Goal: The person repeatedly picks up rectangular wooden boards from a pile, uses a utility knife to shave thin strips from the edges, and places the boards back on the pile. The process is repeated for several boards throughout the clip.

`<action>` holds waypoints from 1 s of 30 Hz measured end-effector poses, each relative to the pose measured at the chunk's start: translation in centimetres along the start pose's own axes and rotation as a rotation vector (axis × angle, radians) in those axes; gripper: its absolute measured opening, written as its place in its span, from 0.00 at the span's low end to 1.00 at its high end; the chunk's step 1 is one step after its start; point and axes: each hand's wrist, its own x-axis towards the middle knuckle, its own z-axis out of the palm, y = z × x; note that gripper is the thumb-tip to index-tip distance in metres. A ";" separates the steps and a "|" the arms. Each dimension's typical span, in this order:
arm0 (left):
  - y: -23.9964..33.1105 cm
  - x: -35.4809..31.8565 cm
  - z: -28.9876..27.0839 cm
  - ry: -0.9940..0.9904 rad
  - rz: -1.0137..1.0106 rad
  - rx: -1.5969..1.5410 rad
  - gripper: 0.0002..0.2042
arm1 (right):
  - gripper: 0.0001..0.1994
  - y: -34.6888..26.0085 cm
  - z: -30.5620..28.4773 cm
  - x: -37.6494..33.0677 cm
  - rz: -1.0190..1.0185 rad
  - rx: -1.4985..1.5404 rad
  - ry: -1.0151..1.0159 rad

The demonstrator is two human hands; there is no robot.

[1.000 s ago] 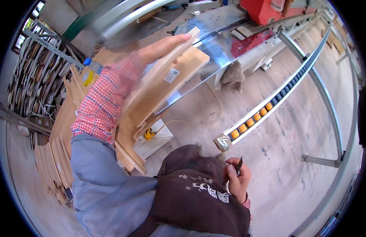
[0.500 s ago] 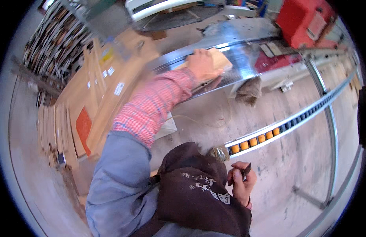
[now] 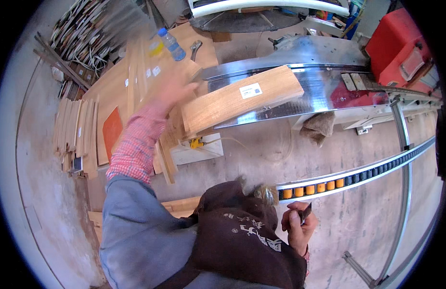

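A light wooden board (image 3: pixel 242 98) with a small white label lies flat across the shiny metal machine table (image 3: pixel 324 96), its left end sticking out over the edge. My left hand (image 3: pixel 174 90), blurred with fingers apart, hovers just left of that end, over a pile of tan panels (image 3: pixel 141 72). It holds nothing that I can make out. My right hand (image 3: pixel 296 227) stays low beside my dark apron, closed around a small dark object (image 3: pixel 306 212).
A clear bottle with a blue cap (image 3: pixel 171 44) and a wrench (image 3: pixel 195 48) rest on the panels. Thin boards are stacked on the floor at the left (image 3: pixel 76 135). A track with orange rollers (image 3: pixel 319 185) runs to the right, a rag (image 3: pixel 319 126) hangs under the table, and a red machine (image 3: pixel 396 48) stands behind.
My left hand carried the board onto the metal table, let it go and drew back to the left. The right hand has stayed by my side.
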 end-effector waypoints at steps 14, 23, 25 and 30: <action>-16.9 1.0 5.5 0.005 -0.124 -0.042 0.41 | 0.06 0.9 11.6 5.6 0.069 -0.049 -0.146; -14.0 -10.2 -4.2 0.018 0.196 -0.163 0.46 | 0.08 0.1 13.0 4.4 0.093 0.020 -0.207; -10.6 -16.0 -6.4 -0.165 0.100 -0.411 0.49 | 0.09 -0.5 12.8 3.9 0.100 0.048 -0.263; 0.6 -24.1 -4.0 -0.630 0.023 -1.094 0.54 | 0.12 1.8 6.6 -0.1 0.035 0.121 -0.228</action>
